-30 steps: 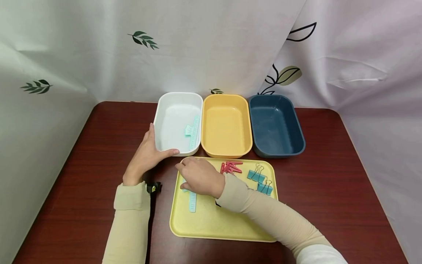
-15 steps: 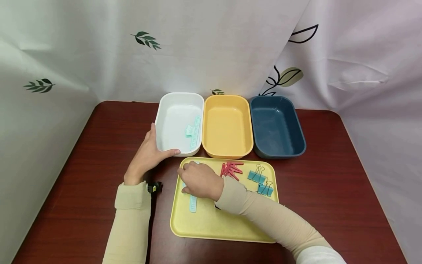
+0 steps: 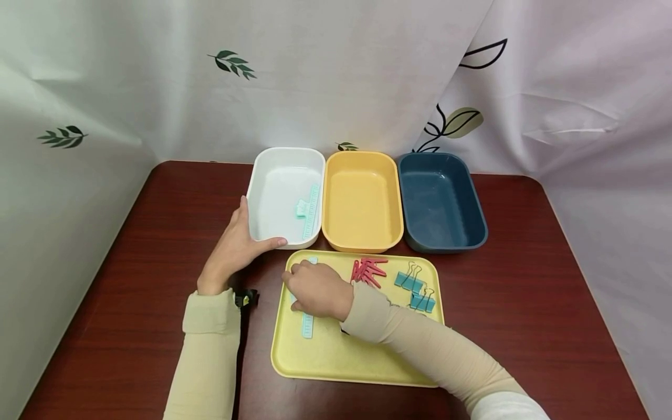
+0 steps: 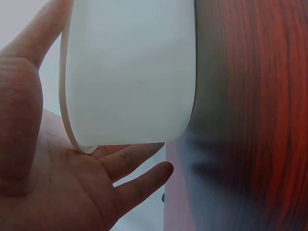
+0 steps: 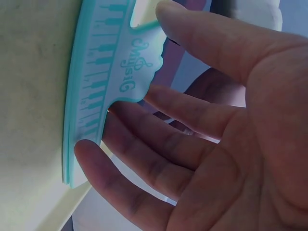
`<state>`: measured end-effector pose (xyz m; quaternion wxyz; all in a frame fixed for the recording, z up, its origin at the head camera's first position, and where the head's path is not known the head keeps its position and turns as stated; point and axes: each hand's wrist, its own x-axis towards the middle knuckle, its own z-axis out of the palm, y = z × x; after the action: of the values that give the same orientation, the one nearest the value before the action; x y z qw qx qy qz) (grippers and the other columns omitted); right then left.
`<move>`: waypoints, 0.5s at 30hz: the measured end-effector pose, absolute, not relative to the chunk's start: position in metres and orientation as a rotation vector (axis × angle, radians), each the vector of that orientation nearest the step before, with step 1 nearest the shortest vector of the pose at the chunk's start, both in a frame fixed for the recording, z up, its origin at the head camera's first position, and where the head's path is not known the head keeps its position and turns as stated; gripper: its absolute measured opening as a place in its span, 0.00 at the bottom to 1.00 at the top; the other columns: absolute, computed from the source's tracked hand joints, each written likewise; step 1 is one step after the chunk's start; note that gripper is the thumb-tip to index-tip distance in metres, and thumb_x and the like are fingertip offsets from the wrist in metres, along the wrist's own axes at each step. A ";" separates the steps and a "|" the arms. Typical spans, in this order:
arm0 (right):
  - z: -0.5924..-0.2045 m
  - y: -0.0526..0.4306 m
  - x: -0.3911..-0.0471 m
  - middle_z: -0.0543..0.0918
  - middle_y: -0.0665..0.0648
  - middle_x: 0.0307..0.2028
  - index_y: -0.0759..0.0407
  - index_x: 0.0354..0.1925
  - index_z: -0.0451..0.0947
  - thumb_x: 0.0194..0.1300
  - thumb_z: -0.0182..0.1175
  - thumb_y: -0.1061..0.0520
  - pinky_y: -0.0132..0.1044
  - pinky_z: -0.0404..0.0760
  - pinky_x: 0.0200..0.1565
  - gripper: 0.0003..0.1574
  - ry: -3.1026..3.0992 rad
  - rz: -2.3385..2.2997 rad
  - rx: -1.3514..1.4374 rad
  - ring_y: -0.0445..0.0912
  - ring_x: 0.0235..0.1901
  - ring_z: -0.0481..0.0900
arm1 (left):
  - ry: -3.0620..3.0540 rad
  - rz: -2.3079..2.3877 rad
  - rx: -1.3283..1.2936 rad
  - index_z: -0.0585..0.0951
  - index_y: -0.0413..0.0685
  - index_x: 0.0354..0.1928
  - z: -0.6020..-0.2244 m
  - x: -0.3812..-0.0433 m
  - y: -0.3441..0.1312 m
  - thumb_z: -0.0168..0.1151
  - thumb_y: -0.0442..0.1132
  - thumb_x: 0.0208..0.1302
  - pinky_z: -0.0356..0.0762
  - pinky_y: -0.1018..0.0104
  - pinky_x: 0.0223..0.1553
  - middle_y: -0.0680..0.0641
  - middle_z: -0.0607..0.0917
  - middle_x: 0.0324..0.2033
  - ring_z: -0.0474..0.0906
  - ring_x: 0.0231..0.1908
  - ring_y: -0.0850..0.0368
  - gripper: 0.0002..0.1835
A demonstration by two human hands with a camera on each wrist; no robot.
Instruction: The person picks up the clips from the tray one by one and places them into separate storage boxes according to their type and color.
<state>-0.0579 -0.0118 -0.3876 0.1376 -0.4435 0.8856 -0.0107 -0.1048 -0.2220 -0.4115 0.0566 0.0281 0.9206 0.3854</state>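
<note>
My left hand (image 3: 231,248) is at the near left corner of a white bin (image 4: 130,72), its thumb over the front rim and its nearly straight fingers along the side. My right hand (image 3: 320,290) is over the left part of a yellow tray (image 3: 315,364). Its thumb and fingers hold a mint bag clip (image 5: 96,72) by its scalloped handle, printed with "Music" and piano keys. In the head view, the back of the hand hides the clip's middle. A similar mint bag clip (image 3: 311,213) lies inside the white bin.
Right of the white bin stand a yellow bin (image 3: 362,201) and a dark blue bin (image 3: 441,201). Red clothespins (image 3: 369,271) lie in the tray's upper middle, and teal binder clips (image 3: 408,282) at its right. A curtain (image 3: 336,76) hangs behind the table (image 3: 525,280).
My right hand has shifted slightly down on the tray, uncovering the far end of the mint bag clip. My left hand stays on the white bin.
</note>
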 end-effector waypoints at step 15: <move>-0.390 -0.016 -0.059 0.84 0.52 0.41 0.55 0.50 0.83 0.61 0.73 0.51 0.36 0.82 0.38 0.20 2.565 0.032 -1.330 0.45 0.42 0.80 | 2.792 1.188 0.097 0.28 0.47 0.79 -0.412 -0.105 -0.222 0.74 0.65 0.52 0.60 0.37 0.67 0.35 0.45 0.78 0.54 0.73 0.38 0.74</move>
<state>-0.0586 -0.0162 -0.3902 0.1255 -0.4566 0.8807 0.0108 -0.1047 -0.2220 -0.4121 0.0526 0.0320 0.9184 0.3909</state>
